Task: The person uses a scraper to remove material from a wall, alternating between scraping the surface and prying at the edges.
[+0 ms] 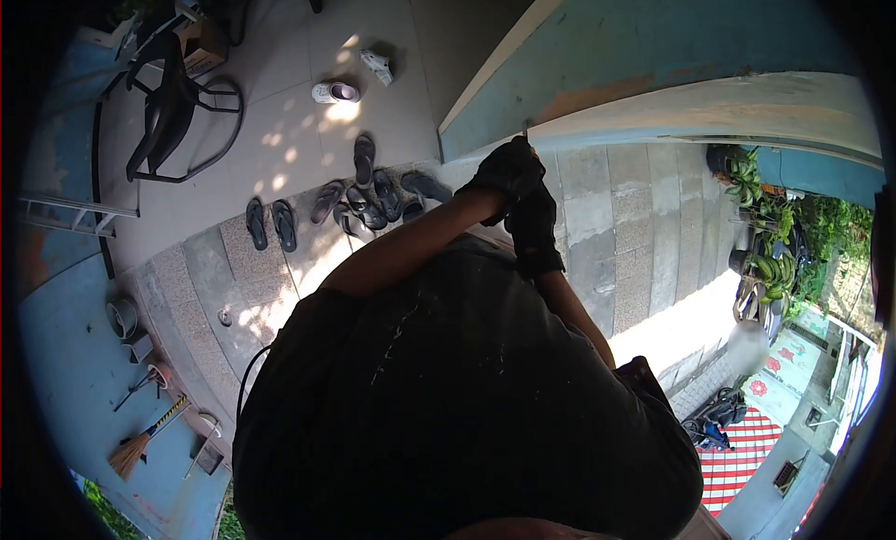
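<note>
Both hands wear dark gloves and are raised close together at the bare edge of a blue wall [691,45]. My left hand [507,176], on the arm from the left, is closed around a thin dark tool [525,129], whose narrow tip pokes up against the wall's lower edge. Just below it and touching it is my right hand [535,230], its fingers closed too. What the right hand holds, if anything, is hidden by the glove and the shadow.
Several sandals [362,204] lie on the paving left of my arms. A black chair [168,111] stands at the upper left, a broom [131,453] at the lower left. Potted plants [770,269] and a parked motorbike [717,417] are on the right.
</note>
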Demonstrator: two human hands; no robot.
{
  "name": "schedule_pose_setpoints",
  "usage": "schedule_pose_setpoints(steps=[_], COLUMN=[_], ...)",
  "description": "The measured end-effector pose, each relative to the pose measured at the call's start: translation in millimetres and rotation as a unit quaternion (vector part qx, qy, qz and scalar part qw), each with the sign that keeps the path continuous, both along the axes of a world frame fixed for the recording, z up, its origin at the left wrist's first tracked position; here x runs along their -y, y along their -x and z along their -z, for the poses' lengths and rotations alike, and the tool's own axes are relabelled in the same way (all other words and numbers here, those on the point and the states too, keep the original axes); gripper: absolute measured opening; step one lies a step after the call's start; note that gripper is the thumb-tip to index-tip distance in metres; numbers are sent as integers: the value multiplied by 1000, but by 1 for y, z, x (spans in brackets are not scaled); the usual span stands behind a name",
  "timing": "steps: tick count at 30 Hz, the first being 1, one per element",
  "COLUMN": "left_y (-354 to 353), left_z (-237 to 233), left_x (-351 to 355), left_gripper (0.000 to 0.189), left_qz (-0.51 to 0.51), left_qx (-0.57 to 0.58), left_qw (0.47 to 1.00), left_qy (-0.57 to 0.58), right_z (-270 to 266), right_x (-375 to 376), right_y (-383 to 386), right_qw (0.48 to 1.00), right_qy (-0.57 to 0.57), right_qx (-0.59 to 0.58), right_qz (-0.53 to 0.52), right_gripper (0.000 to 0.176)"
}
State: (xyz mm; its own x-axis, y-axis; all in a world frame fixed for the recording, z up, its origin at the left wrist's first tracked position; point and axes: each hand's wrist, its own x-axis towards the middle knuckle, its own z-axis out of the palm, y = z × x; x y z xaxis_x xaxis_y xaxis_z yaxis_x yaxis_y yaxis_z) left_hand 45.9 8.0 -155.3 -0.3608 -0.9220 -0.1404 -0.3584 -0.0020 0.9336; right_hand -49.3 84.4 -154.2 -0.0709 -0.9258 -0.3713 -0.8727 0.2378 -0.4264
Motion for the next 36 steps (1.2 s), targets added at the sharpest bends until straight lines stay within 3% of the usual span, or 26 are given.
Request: schedule_pose_setpoints(steps=[2, 5, 7, 9, 10, 12, 15, 19, 21, 22, 23, 24, 25, 27, 28, 30, 33, 34, 35, 36], left_y=[5, -5, -6, -2, 1, 4, 5, 2, -2, -3, 1, 0, -1, -3, 2, 5, -1, 0, -2, -7], left_z=[-14, -38, -34, -21, -18, -17, -19, -16, 14, 18, 22, -11, -31, -31, -23, -2, 14, 12, 13, 2], left_x=[2, -1, -1, 8, 5, 3, -2, -2, 1, 12, 17, 9, 0, -2, -4, 0, 2, 3, -3, -9], left_gripper=[33, 35, 36, 35, 35, 31, 31, 35, 39, 41, 41, 42, 42, 42, 42, 41, 37, 38, 39, 39], left_qz=[-18, -9, 20, 23, 24, -15, -7, -32, 23, 123, 119, 66, 14, 19, -2, -24, 46, 32, 21, 25], left_qx=[28, 27, -2, 76, 76, 74, 54, 75, 46, -33, -31, 28, 87, 47, 70, 92, 141, 138, 137, 139], left_qw=[999, 1000, 999, 993, 993, 997, 998, 997, 999, 987, 988, 997, 996, 997, 998, 995, 987, 989, 989, 989], left_qy=[-5, 8, 28, -91, -89, -13, 33, -17, 14, -98, -93, -41, 11, 56, 9, -27, -56, -52, -55, -53], right_z=[8, -39, -17, 0, 6, 9, -2, 14, 23, 19, 14, 12, 14, 16, 14, 9, 62, 13, -3, -13], right_x=[-10, -9, -8, -2, -5, -5, -9, -9, -5, 0, -3, -14, -17, -11, -12, -4, -15, -10, -10, -12], right_y=[0, -12, -3, -3, 0, 2, 5, 2, 6, 6, 5, 3, 4, 8, 7, 3, 15, -7, -7, -5], right_qw=[945, 950, 962, 988, 988, 963, 959, 963, 958, 959, 958, 948, 949, 962, 962, 978, 957, 940, 940, 925], right_qy=[252, 190, 136, 144, 145, 255, 265, 223, -25, -15, 85, 175, 169, 233, 233, 84, 174, 230, 233, 190], right_qx=[204, 229, 219, 58, 57, 81, 97, 136, 214, 215, 227, 235, 236, 130, 129, 166, 224, 234, 234, 306], right_qz=[39, 99, 92, -8, -6, -24, 4, 61, 191, 186, 151, 121, 123, 58, 60, 93, 65, 90, 90, 120], right_gripper=[54, 51, 49, 50, 50, 49, 47, 44, 42, 42, 40, 38, 38, 37, 37, 11, 14, 24, 24, 31])
